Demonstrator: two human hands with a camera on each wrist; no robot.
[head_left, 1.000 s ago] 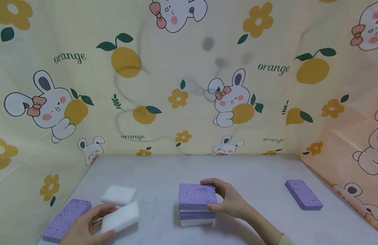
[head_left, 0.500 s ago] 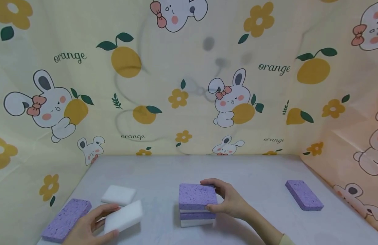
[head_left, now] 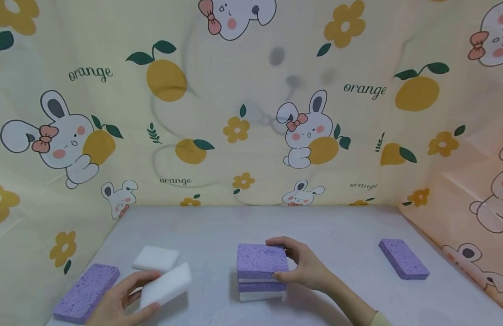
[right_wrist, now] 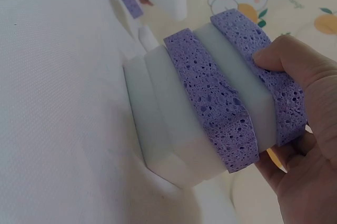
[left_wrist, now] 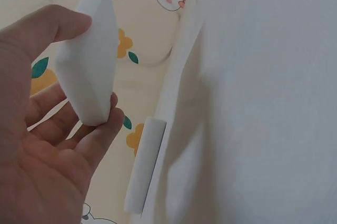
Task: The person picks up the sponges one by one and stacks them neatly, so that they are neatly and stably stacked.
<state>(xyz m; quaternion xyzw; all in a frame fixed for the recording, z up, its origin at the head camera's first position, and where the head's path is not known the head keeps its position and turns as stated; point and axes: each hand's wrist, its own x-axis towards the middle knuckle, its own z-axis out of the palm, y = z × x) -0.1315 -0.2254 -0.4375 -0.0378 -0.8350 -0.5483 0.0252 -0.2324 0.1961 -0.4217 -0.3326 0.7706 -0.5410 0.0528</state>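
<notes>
My left hand (head_left: 117, 301) pinches a white melamine sponge (head_left: 168, 285) between thumb and fingers, raised and tilted above the table's left side. The left wrist view shows this white sponge (left_wrist: 89, 61) with nothing else in that hand. Near the middle stands a stack of white and purple sponges. My right hand (head_left: 304, 267) grips the purple top sponge (head_left: 261, 260) by its right side, thumb in front and fingers behind. Beneath it, in the right wrist view, come a white layer (right_wrist: 237, 71), a purple sponge (right_wrist: 210, 98) and more white at the bottom (right_wrist: 163, 124).
Another white sponge (head_left: 155, 258) lies flat just behind my left hand. One purple sponge (head_left: 86, 294) lies at the far left, another purple sponge (head_left: 404, 259) at the right. A printed cloth (head_left: 211, 90) walls the table (head_left: 329, 226) at back and sides.
My left hand has shifted slightly to the right with the white sponge, mostly in the first half second. The right hand and the stack have stayed in place.
</notes>
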